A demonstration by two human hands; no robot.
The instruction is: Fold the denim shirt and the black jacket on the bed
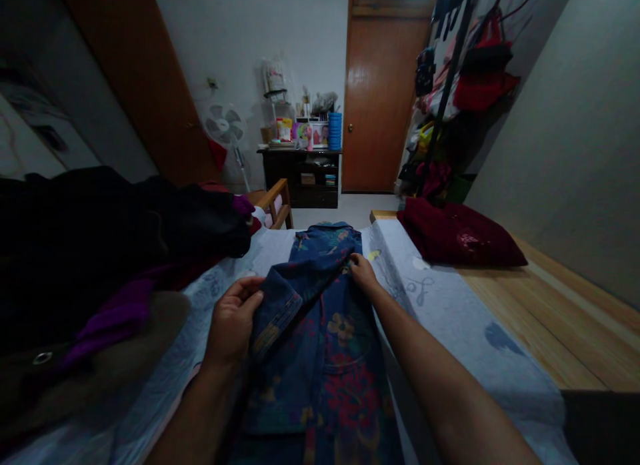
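A blue floral denim jacket (pixel 345 358) lies lengthwise on the bed in front of me, its collar at the far end. One sleeve is folded across the jacket's front. My left hand (pixel 233 325) pinches that sleeve near its cuff, at the left side. Up at the other end of the sleeve, my right hand (pixel 363 271) grips the denim by the jacket's right edge, its fingertips partly hidden in the cloth.
Dark clothes (pixel 115 231) are heaped on the left. A maroon folded garment (pixel 460 233) rests at the right, beside bare wooden boards (pixel 560 325). A pale patterned sheet (pixel 440 318) covers the bed. Beyond stand a fan (pixel 225 125), a black cabinet (pixel 280 178) and a wooden door (pixel 375 105).
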